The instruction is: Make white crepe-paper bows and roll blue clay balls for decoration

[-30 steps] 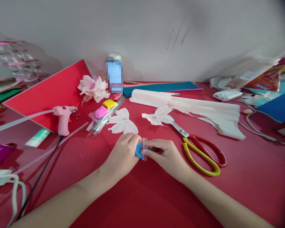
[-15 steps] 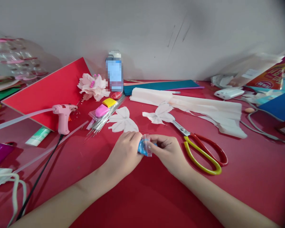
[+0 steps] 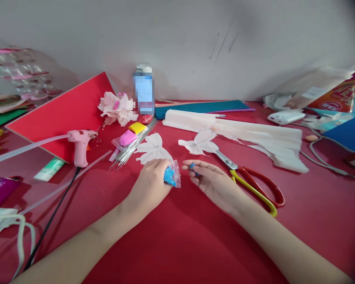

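My left hand (image 3: 150, 179) is closed around a small clear bag of blue modelling clay (image 3: 170, 175), whose plastic end sticks out to the right. A short gap away, my right hand (image 3: 211, 177) pinches a small blue lump of clay (image 3: 193, 167) between thumb and fingers. Beyond my left hand lies a white paper petal cut-out (image 3: 154, 148). A second paper cut-out (image 3: 199, 141) sits farther right, touching the tip of the scissors (image 3: 227, 159). The red and yellow scissor handles are partly behind my right hand and forearm.
On the left are a pink glue gun (image 3: 80, 146), a red board (image 3: 59, 114) and a bundle of wires (image 3: 133, 146) with yellow and pink clay packs (image 3: 128, 137). A paper flower (image 3: 116, 108), a phone (image 3: 144, 92) and crepe paper (image 3: 254, 136) lie at the back.
My hands have moved apart. The right one has drawn away from the bag with a blue bit of clay, while the left keeps hold of the bag.
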`<move>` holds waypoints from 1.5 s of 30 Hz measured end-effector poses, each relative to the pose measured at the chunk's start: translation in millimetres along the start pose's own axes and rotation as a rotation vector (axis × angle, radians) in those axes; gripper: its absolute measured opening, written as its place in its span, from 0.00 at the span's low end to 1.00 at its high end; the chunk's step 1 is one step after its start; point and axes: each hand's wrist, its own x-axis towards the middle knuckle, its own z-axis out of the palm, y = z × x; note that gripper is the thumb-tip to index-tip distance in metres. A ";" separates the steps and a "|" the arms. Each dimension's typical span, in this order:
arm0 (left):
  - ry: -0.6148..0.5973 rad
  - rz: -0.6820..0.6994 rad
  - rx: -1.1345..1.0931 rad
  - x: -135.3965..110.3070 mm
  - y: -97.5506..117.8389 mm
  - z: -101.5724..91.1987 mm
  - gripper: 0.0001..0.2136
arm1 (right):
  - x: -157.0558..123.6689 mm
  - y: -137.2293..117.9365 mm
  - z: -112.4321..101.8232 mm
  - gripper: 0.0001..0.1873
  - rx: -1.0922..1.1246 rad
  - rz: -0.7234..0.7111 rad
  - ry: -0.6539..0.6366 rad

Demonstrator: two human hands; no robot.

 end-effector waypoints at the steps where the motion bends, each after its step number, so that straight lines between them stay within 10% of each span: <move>1: 0.001 -0.006 0.001 0.1 -0.2 -0.1 0.10 | 0.7 -0.7 -0.8 0.11 0.050 0.041 0.015; 26: 0.045 -0.034 -0.030 6.7 -10.8 -5.7 0.11 | -3.2 -5.2 -3.5 0.16 0.115 0.067 -0.065; 36: -0.043 0.056 -0.129 -1.4 -1.6 -0.1 0.12 | -11.2 6.0 10.5 0.05 -0.796 -0.518 0.024; 45: -0.055 0.160 -0.087 -6.8 -1.1 4.4 0.11 | -7.8 11.4 7.9 0.08 -0.938 -0.596 -0.039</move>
